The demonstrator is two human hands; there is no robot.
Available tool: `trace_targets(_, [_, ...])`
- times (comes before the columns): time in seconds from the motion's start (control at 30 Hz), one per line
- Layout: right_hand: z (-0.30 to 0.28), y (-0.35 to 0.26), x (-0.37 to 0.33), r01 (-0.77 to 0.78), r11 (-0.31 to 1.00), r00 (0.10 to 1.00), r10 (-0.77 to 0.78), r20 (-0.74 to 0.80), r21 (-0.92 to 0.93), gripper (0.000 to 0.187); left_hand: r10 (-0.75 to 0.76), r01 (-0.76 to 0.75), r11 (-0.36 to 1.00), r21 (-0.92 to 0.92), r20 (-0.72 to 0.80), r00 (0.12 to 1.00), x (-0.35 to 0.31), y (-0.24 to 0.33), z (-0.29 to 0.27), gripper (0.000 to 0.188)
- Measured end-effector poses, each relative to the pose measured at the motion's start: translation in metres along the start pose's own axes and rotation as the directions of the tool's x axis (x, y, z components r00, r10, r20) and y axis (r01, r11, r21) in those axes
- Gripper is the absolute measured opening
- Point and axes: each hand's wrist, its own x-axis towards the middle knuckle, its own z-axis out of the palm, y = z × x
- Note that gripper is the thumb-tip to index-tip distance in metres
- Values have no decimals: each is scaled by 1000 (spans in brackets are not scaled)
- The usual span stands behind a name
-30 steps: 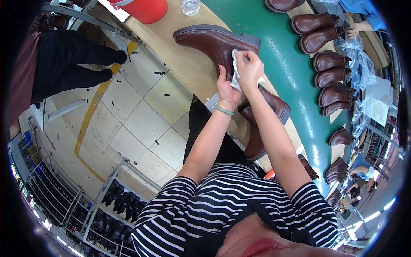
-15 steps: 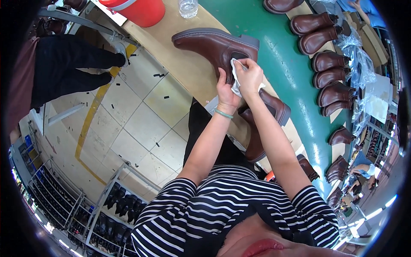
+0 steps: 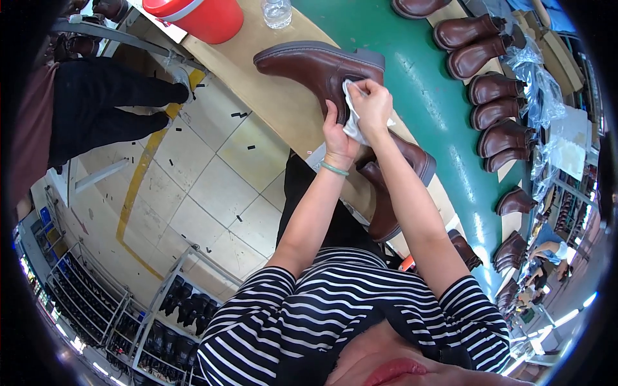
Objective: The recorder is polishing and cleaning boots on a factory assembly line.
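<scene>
A brown leather ankle boot (image 3: pixel 308 69) lies on its side, toe to the left and sole facing away from me. My left hand (image 3: pixel 340 136) grips its shaft near the top opening, with the thumb up along the near side and the other fingers hidden. In my right hand (image 3: pixel 373 108) a white cloth (image 3: pixel 351 123) is pinched and pressed against the shaft near its dark side panel. Just beneath my right forearm rests a second brown boot (image 3: pixel 384 209), partly covered by the arm.
The boots lie on a tan board (image 3: pixel 273 96) along a green tabletop (image 3: pixel 412 83). A red bucket (image 3: pixel 215 22) and a clear cup (image 3: pixel 277 14) stand at the far end. Several brown boots (image 3: pixel 496 93) line the right side. Another person's legs (image 3: pixel 106 106) are at left, near shoe racks (image 3: pixel 164 321).
My right hand has shifted slightly away from me along the boot's shaft with the cloth, covering more of the dark panel. My left hand keeps its hold. The whole view has drifted a little.
</scene>
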Motion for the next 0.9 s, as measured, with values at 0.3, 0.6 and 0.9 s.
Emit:
trace_targets(0.3, [-4, 1, -3, 63, 998, 993, -61, 102, -23, 19, 26, -26, 999, 34, 10, 1000, 2, 2, -1, 51])
trace_targets(0.6, [-3, -3, -3, 65, 997, 995, -61, 82, -52, 18, 21, -21, 998, 51, 7, 1000, 4, 4, -4, 52])
trace_targets(0.9, [1, -5, 1, 70, 997, 996, -70, 60, -9, 18, 40, -43, 996, 80, 37, 998, 4, 4, -3, 52])
